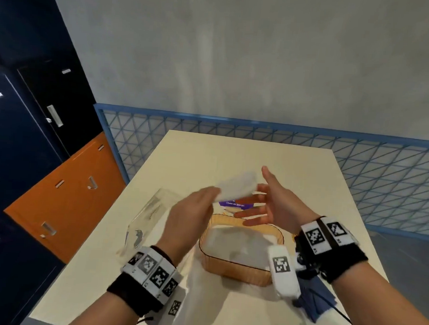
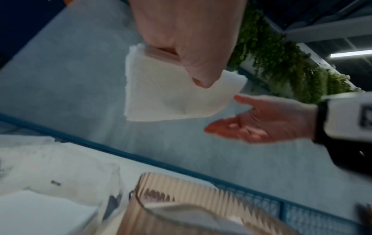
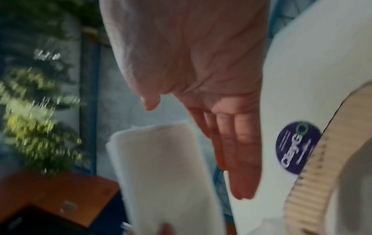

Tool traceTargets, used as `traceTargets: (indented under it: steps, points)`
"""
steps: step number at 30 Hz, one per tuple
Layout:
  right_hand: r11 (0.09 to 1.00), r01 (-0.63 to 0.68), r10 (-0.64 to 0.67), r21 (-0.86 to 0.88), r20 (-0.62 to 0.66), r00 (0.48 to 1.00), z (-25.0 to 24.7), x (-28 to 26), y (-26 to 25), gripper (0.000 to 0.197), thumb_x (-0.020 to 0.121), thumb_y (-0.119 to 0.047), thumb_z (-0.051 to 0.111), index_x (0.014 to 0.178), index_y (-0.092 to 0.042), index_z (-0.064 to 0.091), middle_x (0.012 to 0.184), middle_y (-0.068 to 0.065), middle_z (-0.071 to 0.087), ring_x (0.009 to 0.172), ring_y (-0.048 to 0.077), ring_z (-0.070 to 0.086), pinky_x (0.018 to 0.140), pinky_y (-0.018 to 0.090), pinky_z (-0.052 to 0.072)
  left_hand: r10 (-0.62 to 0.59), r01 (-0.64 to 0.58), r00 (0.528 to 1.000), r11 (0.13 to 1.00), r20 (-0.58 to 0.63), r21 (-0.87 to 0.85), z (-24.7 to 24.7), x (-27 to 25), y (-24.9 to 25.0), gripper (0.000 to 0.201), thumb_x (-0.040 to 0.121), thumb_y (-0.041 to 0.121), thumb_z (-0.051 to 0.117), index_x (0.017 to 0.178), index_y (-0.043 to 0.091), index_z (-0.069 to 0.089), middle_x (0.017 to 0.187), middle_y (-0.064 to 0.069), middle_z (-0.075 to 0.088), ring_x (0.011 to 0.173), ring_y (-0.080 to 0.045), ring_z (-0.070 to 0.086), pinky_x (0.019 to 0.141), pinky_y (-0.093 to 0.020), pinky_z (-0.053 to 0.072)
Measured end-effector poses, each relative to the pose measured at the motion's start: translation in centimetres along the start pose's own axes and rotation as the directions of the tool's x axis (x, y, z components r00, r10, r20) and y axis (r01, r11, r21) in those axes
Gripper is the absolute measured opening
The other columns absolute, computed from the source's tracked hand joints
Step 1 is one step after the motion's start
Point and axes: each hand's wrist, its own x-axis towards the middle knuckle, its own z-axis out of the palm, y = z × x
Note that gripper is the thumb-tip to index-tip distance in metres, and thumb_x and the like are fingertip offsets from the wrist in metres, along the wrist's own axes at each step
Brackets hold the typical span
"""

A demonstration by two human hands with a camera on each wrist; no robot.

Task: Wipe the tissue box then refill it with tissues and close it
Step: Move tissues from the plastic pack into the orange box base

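My left hand (image 1: 193,211) pinches a white stack of tissues (image 1: 237,186) between thumb and fingers and holds it in the air above the far end of the box; the left wrist view shows the same stack of tissues (image 2: 167,95). The tissue box (image 1: 239,272) is tan with ribbed walls, stands open on the table, and has a pale inside. My right hand (image 1: 263,203) is open, fingers spread, just right of the stack and apart from it. In the right wrist view the stack of tissues (image 3: 167,174) hangs beside my straight right fingers (image 3: 237,151).
A clear plastic cover (image 1: 147,216) lies left of the box on the cream table (image 1: 234,151). A purple-labelled packet (image 1: 236,204) sits behind the box. A blue cloth (image 1: 318,299) lies at the right front. A blue mesh fence (image 1: 383,177) borders the far side; cabinets (image 1: 68,193) stand left.
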Motion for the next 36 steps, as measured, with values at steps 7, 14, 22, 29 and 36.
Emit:
traceTargets:
  steps: [7, 14, 22, 29, 36]
  points:
    - [0.928, 0.144, -0.209, -0.343, -0.162, 0.964, -1.5, 0.3, -1.1, 0.03, 0.089, -0.006, 0.055, 0.116, 0.004, 0.058, 0.116, 0.022, 0.063, 0.104, 0.036, 0.061, 0.089, 0.045, 0.048, 0.117, -0.081, 0.985, 0.963, 0.128, -0.257, 2.8, -2.2, 1.3, 0.049, 0.093, 0.049, 0.042, 0.137, 0.027, 0.04, 0.147, -0.003, 0.039, 0.137, -0.012, 0.032, 0.111, -0.02, 0.027]
    - [0.617, 0.291, -0.486, -0.731, -0.063, 0.872, -1.9, -1.4, -1.7, 0.014, 0.089, -0.007, 0.055, 0.1, -0.012, 0.061, 0.096, 0.003, 0.062, 0.089, 0.02, 0.054, 0.071, 0.03, 0.04, -0.54, 0.684, 0.693, 0.284, 0.477, -0.672, 2.5, -0.2, 1.4, 0.065, 0.095, 0.0, 0.038, 0.148, 0.023, 0.01, 0.145, -0.006, 0.032, 0.13, -0.021, 0.036, 0.1, -0.031, 0.033]
    - [0.782, 0.352, -0.49, -0.515, -0.156, 0.858, -2.3, -1.5, 2.3, 0.011, 0.089, -0.007, 0.055, 0.093, -0.017, 0.059, 0.084, -0.005, 0.06, 0.078, 0.013, 0.055, 0.07, 0.027, 0.042, -0.493, 0.662, 0.735, 0.375, 0.465, -0.649, 3.0, 0.1, 1.0, 0.04, 0.09, -0.002, 0.043, 0.125, 0.017, 0.046, 0.11, 0.0, 0.058, 0.094, 0.001, 0.053, 0.071, -0.012, 0.047]
    - [0.851, 0.091, -0.315, -0.518, -0.365, 0.876, -2.4, 0.1, 10.2, 0.015, 0.087, -0.014, 0.061, 0.1, -0.016, 0.054, 0.097, 0.003, 0.06, 0.091, 0.021, 0.055, 0.077, 0.031, 0.042, -0.423, 0.712, 0.686, 0.557, 0.592, -0.427, 5.3, -2.8, 1.8, 0.028, 0.1, 0.011, 0.035, 0.127, 0.008, 0.044, 0.113, -0.003, 0.054, 0.103, -0.014, 0.051, 0.082, -0.021, 0.044]
    - [0.922, 0.066, -0.271, -0.381, -0.516, 0.813, -3.4, 1.4, 8.8, 0.02, 0.081, -0.012, 0.068, 0.095, -0.017, 0.055, 0.099, 0.004, 0.061, 0.097, 0.026, 0.057, 0.082, 0.037, 0.048, -0.577, 0.749, 0.644, 0.608, 0.502, -0.262, 5.4, -1.3, 1.2, 0.012, 0.097, 0.02, 0.042, 0.093, 0.011, 0.048, 0.091, -0.004, 0.057, 0.089, -0.025, 0.053, 0.088, -0.038, 0.042]
